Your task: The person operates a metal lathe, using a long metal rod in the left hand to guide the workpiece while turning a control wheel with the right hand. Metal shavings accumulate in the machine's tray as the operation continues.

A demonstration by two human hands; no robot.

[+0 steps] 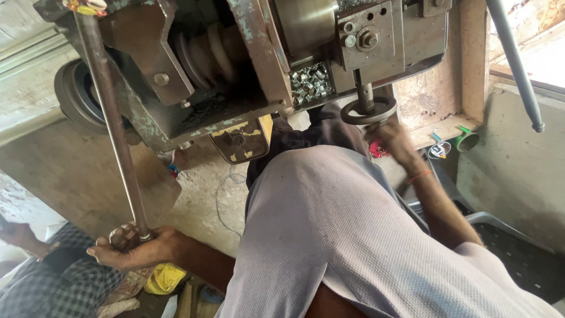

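My left hand [130, 247] is closed around the lower end of a long steel lever rod [112, 118], which runs up to the top of an old green-painted metal machine [170, 70]. My right hand [389, 140] is blurred, just under a small round handwheel [368, 111] on the machine's right side. Its fingers reach the wheel's lower rim. A small red object [378, 150] shows beside the palm. Whether the hand grips the wheel or the red object is unclear. Grey cloth [329, 224] covers my body between the two arms.
A pocket in the machine holds several small shiny metal rings [310, 81]. A dark pulley [76, 94] sits at the left. Another person in checked cloth [53, 277] crouches at bottom left. A grey pipe [515, 59] slants at the right above a dark plastic seat [518, 253].
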